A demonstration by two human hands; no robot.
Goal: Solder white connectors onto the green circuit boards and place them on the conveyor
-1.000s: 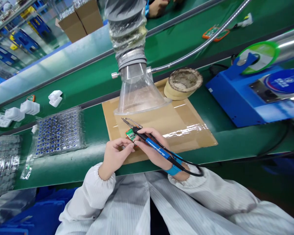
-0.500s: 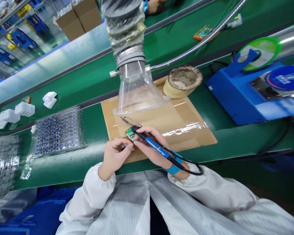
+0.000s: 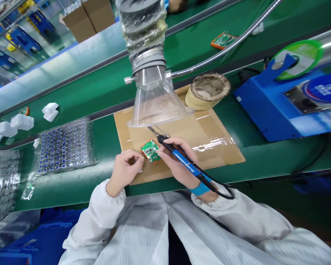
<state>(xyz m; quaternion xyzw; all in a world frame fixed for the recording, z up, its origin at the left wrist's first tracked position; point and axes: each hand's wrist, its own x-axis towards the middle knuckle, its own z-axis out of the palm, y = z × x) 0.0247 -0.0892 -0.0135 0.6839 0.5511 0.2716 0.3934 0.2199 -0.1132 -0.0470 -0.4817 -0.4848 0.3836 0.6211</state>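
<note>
My right hand (image 3: pixel 180 162) is closed around a soldering iron (image 3: pixel 185 162) with a blue handle, its metal tip pointing up and left beneath the clear hood. The same hand's fingertips meet the right edge of a green circuit board (image 3: pixel 150 151) with an orange border. To the left of that board, my left hand (image 3: pixel 127 170) is closed, thumb and fingers pinched together. Something small and pale shows under its fingertips, too unclear to name. A sheet of cardboard (image 3: pixel 215 147) covered with tape lies below both hands.
A clear fume hood (image 3: pixel 154 105) hangs just ahead of my hands. Behind it stands a round, crusted pot (image 3: pixel 206 92). A blue machine (image 3: pixel 267 105) with a green-rimmed reel occupies the right. Stacked clear trays (image 3: pixel 64 147) of blue parts and white housings (image 3: pixel 22 121) lie left.
My hands have moved apart, the left one leftward and the right one rightward with the soldering iron. More of the circuit board's face now shows between them.
</note>
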